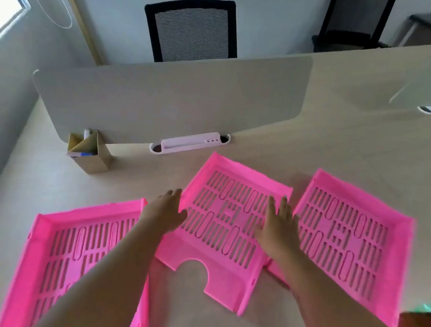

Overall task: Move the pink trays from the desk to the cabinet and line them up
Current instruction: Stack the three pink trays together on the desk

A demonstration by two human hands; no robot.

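Both hands, left (165,209) and right (279,226), fingers spread, seemingly flanking middle pink tray (227,216).

- Left tray (78,250), middle tray (228,216), right tray (353,238): vivid hot pink all over; floors patterned with rows of narrow slots and long oval cut-outs, pale desk showing through.
- Desk (339,152): light beige, faint wood grain.
- Divider panel (167,100): plain greyish beige.
- Cable slot cover (190,142): white with a lilac tint.
- Pen holder (90,151): tan cardboard colour; something blue inside.
- Office chair (191,30): black frame, grey finely striped mesh back.
- Wall (112,13): pale grey-white.
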